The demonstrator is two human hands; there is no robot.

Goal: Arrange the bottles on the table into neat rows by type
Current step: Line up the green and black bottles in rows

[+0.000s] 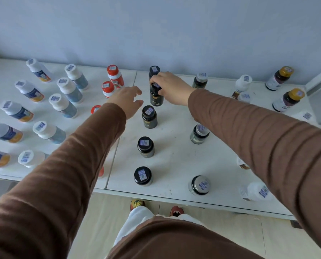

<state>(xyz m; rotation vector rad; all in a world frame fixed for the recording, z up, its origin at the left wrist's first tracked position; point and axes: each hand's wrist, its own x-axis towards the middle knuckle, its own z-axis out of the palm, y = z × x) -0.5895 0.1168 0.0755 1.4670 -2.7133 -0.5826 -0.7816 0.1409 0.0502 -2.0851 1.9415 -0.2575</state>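
So the right hand (pixel 170 86) is reaching out over the white table (pixel 174 152) and gripping a black bottle (pixel 156 97) by its cap, fingers curled around the top. That bottle is standing upright second from the back in a column of black bottles running toward the near edge. Another black one (pixel 154 70) is sitting right behind it by the wall, and three more are lining up in front: one (pixel 149 116), then one (pixel 145 146), then the nearest (pixel 142 176).

The left hand (pixel 127 100) is hovering just left of that column, fingers loose and spread, not holding anything. The two hands are apart, with the gripped bottle between them.

Off to the left, the red bottles (pixel 115 75) are standing in their own line, partly hidden by the left sleeve (pixel 71 161). Further left the white-capped bottles (pixel 69 90) are sitting in two rows. On the right, grey-capped dark bottles (pixel 199 134) are forming a looser column, and two gold-capped ones (pixel 288 100) are standing at the far right. Both arms are wearing brown sleeves.
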